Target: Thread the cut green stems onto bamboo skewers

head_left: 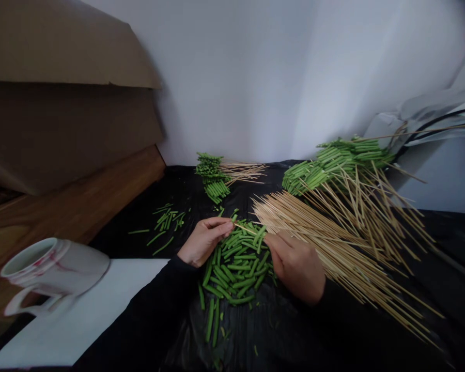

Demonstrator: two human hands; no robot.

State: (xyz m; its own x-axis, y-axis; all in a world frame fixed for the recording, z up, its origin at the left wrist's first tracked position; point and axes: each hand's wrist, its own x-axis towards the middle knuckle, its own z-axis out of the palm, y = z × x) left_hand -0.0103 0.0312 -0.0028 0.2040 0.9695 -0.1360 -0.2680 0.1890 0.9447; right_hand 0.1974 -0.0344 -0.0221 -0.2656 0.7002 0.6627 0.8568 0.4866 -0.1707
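My left hand [206, 241] pinches a short green bean piece [234, 217] between thumb and fingertips. A thin bamboo skewer [245, 229] runs from that piece across to my right hand [299, 264], whose fingers are closed around it. Bean pieces [260, 235] sit close by the right fingertips; whether they are threaded on the skewer I cannot tell. Beneath both hands lies a loose pile of cut green beans [236, 274]. Right of the pile, a large sheaf of bare bamboo skewers [325, 243] spreads out slantwise, near my right hand.
Skewered beans are stacked at the back centre [213, 178] and back right [339, 160]. Loose bean pieces [166, 219] lie to the left on black plastic sheeting [120, 227]. A white mug [73, 266] stands on a white sheet [101, 305]. A cardboard box [70, 124] is behind it.
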